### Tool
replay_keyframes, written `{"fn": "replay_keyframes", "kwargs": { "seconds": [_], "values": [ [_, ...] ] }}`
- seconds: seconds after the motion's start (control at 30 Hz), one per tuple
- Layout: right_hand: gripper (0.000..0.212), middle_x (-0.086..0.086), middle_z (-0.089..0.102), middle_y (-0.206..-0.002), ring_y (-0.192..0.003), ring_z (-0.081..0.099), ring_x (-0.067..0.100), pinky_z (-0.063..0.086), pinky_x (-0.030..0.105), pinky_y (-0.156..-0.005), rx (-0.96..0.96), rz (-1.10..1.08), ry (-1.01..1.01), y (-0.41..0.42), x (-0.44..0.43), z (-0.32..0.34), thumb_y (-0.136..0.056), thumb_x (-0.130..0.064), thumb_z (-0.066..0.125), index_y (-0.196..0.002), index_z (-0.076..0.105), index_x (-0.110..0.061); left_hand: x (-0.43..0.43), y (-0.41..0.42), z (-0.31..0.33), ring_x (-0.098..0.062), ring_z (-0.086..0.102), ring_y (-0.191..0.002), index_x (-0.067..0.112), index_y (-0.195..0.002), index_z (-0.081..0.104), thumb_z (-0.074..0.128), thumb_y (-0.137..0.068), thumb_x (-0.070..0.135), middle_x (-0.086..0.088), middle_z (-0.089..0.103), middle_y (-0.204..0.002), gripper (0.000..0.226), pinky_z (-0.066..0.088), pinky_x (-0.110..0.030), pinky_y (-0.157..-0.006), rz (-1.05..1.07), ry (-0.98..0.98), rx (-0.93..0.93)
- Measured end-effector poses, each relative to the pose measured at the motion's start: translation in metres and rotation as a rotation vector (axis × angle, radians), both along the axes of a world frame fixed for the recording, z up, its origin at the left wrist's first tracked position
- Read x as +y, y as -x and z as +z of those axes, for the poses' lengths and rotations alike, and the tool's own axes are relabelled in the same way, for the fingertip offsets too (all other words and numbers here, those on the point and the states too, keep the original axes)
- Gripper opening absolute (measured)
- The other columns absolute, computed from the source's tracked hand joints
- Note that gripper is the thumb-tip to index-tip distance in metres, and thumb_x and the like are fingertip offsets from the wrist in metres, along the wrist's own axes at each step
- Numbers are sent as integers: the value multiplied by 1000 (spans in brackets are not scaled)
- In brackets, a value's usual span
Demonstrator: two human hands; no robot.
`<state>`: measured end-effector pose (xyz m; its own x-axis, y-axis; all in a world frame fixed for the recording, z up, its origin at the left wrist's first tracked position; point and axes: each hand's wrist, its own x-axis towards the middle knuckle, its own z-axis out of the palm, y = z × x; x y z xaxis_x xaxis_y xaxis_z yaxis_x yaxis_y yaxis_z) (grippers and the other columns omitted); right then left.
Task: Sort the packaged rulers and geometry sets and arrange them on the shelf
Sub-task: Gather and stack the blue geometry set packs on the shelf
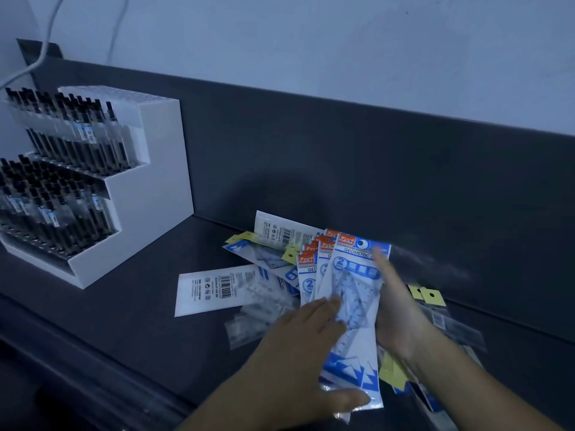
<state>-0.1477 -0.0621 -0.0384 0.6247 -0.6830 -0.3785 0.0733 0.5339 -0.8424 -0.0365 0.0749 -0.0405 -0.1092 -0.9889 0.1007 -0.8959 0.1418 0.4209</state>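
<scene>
— Where do the packs sit, taking the white pen display (149,197) as the mark?
— All to its right, on the dark shelf (133,321). The fan of geometry sets (350,275), blue and white with red logos, is well to the right of the display and nearer the camera, held over a loose heap of other packs
— Who has hold of it?
— The left hand (298,334). Its grip is clamped on the fan's lower end, fingers laid over the top pack and thumb under the bottom edge. The right hand (398,312), on the side of the fan away from the display, has a released grip, with straight fingers pressed along the fan's edge
— And closer to the display?
— A face-down pack (217,289) with a barcode lies flat, nearest the display. Yellow-tagged packs (431,297) lie farthest from it, beyond the right hand
</scene>
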Motion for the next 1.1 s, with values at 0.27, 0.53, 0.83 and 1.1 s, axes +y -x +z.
{"fn": "replay_keyframes", "kwargs": {
  "seconds": [0.27,0.53,0.83,1.1],
  "values": [
    [17,10,75,-85,-71,72,24,56,35,-63,84,-233,187,5,4,9,-81,-7,67,-98,65,-7,-60,-115,-15,-31,68,-94,14,-94,73,85,-40,3,-11,70,-104,56,51,-48,-80,363,307,-291],
    [23,10,75,-85,-66,72,23,56,32,-52,21,-403,101,21,-5,5,-83,-9,67,-105,65,-6,-58,-130,28,-25,51,-43,12,-53,63,76,-60,4,-5,58,-50,16,35,-27,-47,480,552,-534],
    [31,15,72,-90,-74,70,28,58,36,-68,-156,-334,-25,14,-5,-5,-92,-35,53,-96,69,-8,-46,21,1,-20,62,-110,20,-104,66,35,-92,55,-3,64,-121,48,53,-35,-91,17,283,-214],
    [50,13,71,-105,-99,67,29,51,41,-89,-124,-177,166,28,12,0,-76,-41,65,-113,65,-9,-41,28,-2,-11,32,-121,26,-123,59,29,-89,59,6,49,-135,56,20,-20,-97,-55,219,-156]
  ]
}}
